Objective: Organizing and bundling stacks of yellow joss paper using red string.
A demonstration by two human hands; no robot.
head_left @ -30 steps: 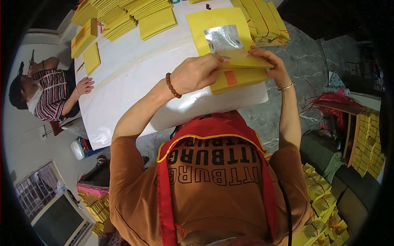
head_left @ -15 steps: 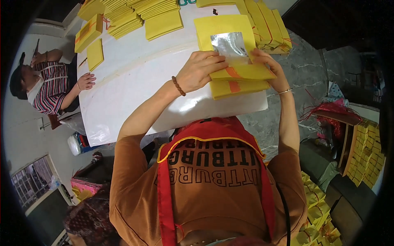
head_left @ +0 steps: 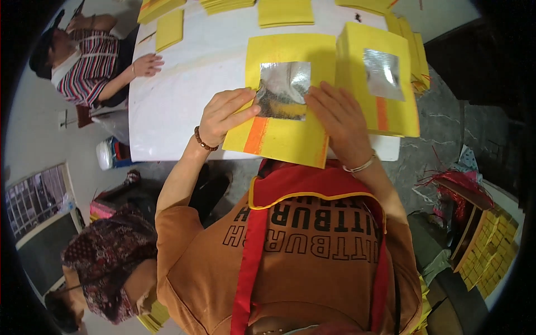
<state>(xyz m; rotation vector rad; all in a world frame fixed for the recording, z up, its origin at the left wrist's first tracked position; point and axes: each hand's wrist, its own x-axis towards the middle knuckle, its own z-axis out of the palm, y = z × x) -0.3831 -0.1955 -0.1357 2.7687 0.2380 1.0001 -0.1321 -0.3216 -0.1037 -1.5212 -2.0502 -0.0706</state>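
Note:
A yellow paper sheet (head_left: pixel 279 137) with an orange stripe lies in front of me, its near edge reaching past the table's edge. On it is a shiny silver foil square (head_left: pixel 285 84). My left hand (head_left: pixel 228 114) rests its stretched fingers on the sheet at the foil's left side. Flat on the opposite side lies my right hand (head_left: pixel 341 120), its fingertips at the foil's right edge. To the right, touching close by, sits a thick stack of similar yellow sheets (head_left: pixel 357 42), topped by another foil square (head_left: pixel 382 75).
The white-covered table (head_left: pixel 184 111) holds more yellow paper stacks (head_left: pixel 286 12) along its far side. At the left, a person in a striped shirt (head_left: pixel 92 67) rests a hand on the table. Another person (head_left: pixel 111 262) is behind at lower left. Bundled yellow packs (head_left: pixel 491 254) stand at right.
Both hands have left the stack's folded near edge. A yellow sheet with foil now lies flat left of the stack, under my hands. The view has shifted, with the table farther up.

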